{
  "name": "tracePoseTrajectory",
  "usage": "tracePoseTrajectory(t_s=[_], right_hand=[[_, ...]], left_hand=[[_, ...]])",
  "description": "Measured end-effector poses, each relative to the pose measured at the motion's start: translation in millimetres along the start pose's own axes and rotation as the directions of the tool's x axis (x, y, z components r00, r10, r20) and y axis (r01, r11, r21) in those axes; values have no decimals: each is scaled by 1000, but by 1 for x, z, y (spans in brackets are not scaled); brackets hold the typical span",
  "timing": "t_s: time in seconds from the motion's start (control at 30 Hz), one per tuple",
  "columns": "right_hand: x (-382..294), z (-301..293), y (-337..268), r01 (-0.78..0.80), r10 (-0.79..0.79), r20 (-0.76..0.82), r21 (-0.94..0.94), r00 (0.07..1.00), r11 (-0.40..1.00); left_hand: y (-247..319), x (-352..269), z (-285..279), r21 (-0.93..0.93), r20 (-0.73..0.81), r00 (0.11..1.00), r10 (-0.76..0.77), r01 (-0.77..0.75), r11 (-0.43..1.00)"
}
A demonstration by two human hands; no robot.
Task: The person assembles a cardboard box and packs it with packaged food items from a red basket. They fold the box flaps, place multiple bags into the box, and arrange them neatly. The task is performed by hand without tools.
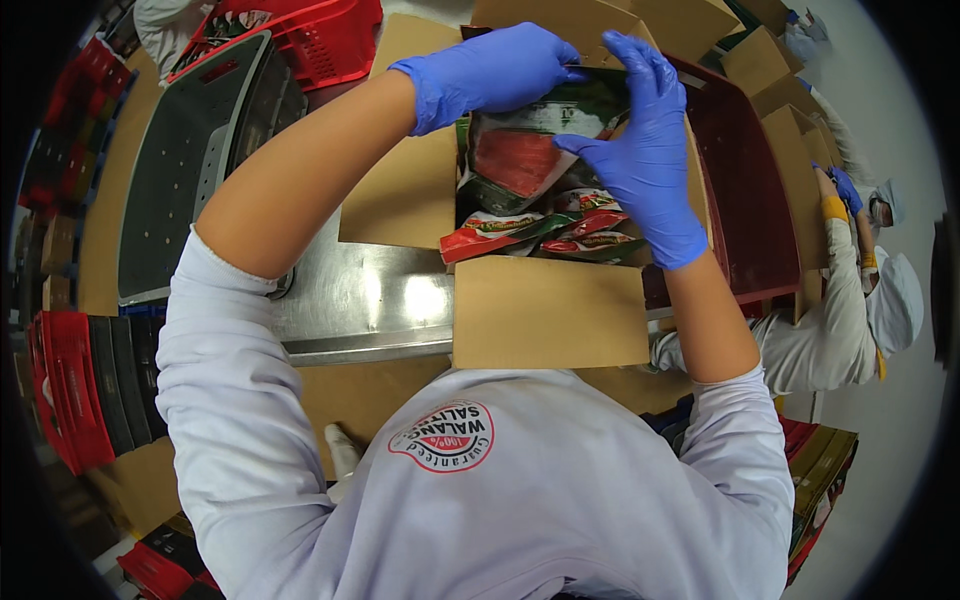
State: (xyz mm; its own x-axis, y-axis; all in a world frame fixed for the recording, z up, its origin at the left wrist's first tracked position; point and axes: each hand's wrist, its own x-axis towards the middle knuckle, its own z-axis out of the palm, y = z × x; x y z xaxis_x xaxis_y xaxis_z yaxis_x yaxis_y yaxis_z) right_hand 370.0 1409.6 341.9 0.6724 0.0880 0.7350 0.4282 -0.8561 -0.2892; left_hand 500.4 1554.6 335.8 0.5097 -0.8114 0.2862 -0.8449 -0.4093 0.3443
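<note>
An open cardboard box (551, 311) stands before me with its flaps folded out. Inside it, several printed plastic food packets (592, 241) lie in a pile. One larger dark green packet with a red front panel (517, 161) is tilted over them. My left hand (499, 75), in a blue glove, pinches this packet's top edge; the fingertips are partly hidden. At the packet's right side my right hand (645, 142), also gloved in blue, has its thumb and fingers spread apart. Its thumb lies in front of the packet, and I cannot tell whether it touches.
The box sits on a steel table (360, 292). Left of it are a grey crate (187, 180) and a red crate (330, 45) holding packets. A dark red crate (739, 187) adjoins the box's right side. Co-workers (832, 315) work beside cartons at the right.
</note>
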Motion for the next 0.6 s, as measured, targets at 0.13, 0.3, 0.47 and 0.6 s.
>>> tracePoseTrajectory(t_s=[0.13,0.3,0.47,0.6], right_hand=[[3,10,-1,168,-93,243,-311,966,936],[15,45,18,375,-62,555,-471,829,798],[35,59,26,250,-165,461,-129,872,959],[33,54,12,189,-63,708,-101,704,977]], left_hand=[[-12,-14,5,-61,-85,995,-47,42,997],[-31,-41,14,236,-80,989,-122,138,962],[-28,-58,19,26,-211,970,-120,129,991],[-1,-68,25,-12,-272,961,-52,50,999]])
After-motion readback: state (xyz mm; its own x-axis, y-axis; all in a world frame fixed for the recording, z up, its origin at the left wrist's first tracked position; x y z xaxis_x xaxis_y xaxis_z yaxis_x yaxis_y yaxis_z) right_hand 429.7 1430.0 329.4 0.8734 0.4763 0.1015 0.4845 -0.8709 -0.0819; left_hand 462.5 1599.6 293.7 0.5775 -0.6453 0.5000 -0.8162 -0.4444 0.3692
